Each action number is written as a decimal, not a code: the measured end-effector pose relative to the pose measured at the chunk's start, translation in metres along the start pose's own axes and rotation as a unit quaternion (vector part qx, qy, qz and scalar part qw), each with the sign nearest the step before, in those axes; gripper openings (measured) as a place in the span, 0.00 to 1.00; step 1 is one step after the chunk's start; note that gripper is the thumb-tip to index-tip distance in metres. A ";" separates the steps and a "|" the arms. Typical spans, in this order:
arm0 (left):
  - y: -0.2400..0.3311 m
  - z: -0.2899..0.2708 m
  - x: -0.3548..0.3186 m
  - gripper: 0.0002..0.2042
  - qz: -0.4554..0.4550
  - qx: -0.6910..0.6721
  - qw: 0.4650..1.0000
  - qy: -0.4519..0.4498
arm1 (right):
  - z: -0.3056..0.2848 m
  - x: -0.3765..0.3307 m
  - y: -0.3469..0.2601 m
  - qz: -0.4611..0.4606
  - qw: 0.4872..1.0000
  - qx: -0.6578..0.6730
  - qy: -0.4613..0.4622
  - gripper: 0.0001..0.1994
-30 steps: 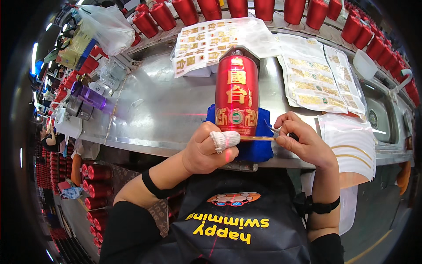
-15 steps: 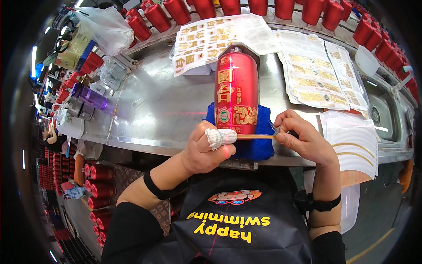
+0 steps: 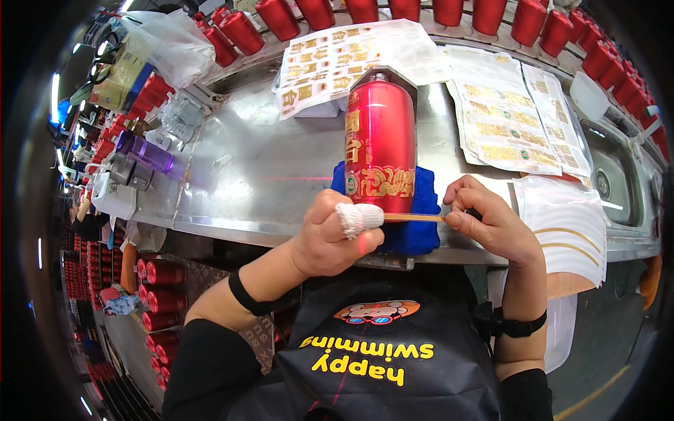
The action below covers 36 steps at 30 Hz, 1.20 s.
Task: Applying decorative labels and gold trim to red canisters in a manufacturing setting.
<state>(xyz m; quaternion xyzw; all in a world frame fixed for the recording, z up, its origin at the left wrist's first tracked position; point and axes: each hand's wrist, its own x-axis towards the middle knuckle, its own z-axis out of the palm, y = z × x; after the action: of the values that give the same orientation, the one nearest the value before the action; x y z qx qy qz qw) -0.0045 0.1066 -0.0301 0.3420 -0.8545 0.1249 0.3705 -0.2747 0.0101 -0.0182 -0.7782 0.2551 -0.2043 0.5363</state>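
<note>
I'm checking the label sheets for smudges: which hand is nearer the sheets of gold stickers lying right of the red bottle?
Right. The right hand sits just below the sticker sheets, pinching a thin strip. The left hand is at the bottle's base, farther off.

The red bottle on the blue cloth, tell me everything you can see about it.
The red bottle is a glossy cylinder with gold decorations and a rounded shoulder. It lies on a blue cloth on the steel table, its top pointing away. The left hand and right hand press a thin gold strip across its near end.
</note>
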 end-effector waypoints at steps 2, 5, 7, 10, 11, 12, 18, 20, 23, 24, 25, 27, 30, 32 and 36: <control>-0.003 -0.003 0.011 0.10 0.054 0.029 0.998 -0.027 | 0.000 0.001 0.001 0.001 1.000 -0.005 -0.002 0.13; -0.005 0.000 0.019 0.10 0.079 0.015 0.996 -0.031 | 0.002 0.000 0.000 0.011 1.000 0.003 -0.002 0.13; -0.008 0.004 0.018 0.12 0.066 -0.031 0.997 -0.017 | 0.001 0.000 0.000 -0.008 1.000 -0.008 0.006 0.13; -0.003 0.001 -0.001 0.14 0.014 -0.047 0.999 -0.001 | 0.002 0.001 0.000 -0.028 1.000 -0.007 0.004 0.13; -0.004 0.003 -0.008 0.13 0.010 -0.025 1.000 0.002 | 0.002 0.001 0.000 -0.028 1.000 -0.006 0.007 0.13; -0.003 0.001 -0.005 0.13 0.010 -0.024 1.000 0.002 | 0.001 0.003 0.000 -0.023 1.000 -0.013 0.004 0.13; -0.008 0.007 0.013 0.11 0.098 0.007 0.995 -0.026 | 0.002 0.003 0.008 -0.019 1.000 -0.011 -0.001 0.12; -0.009 0.007 0.019 0.12 0.145 0.016 0.989 -0.034 | 0.003 0.002 0.008 -0.020 1.000 -0.011 0.002 0.12; -0.004 -0.001 0.005 0.12 0.059 -0.001 0.998 -0.024 | 0.006 0.004 0.006 -0.030 0.999 0.008 0.014 0.12; -0.003 0.000 0.005 0.12 0.059 -0.002 0.998 -0.025 | 0.006 0.007 0.005 -0.027 1.000 0.000 0.005 0.12; -0.002 0.001 0.006 0.12 0.058 0.004 0.998 -0.020 | 0.007 0.008 0.005 -0.024 1.000 -0.009 -0.004 0.12; -0.003 0.000 0.009 0.13 0.075 0.012 0.997 -0.020 | 0.009 0.007 0.012 -0.036 0.999 -0.014 0.004 0.12; -0.003 0.002 0.016 0.13 0.103 0.042 0.993 -0.029 | 0.008 0.005 0.015 -0.048 0.999 -0.011 0.007 0.12; -0.001 0.002 0.014 0.12 0.100 0.024 0.994 -0.034 | 0.011 0.003 0.016 -0.043 0.999 0.000 0.003 0.13; 0.002 -0.001 -0.002 0.10 0.016 -0.012 1.000 -0.019 | 0.013 0.007 0.011 -0.046 0.999 0.009 0.009 0.13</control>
<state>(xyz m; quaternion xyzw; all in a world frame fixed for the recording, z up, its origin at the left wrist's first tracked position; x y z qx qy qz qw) -0.0044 0.1095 -0.0302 0.3262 -0.8683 0.1142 0.3560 -0.2636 0.0121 -0.0324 -0.7823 0.2217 -0.2379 0.5313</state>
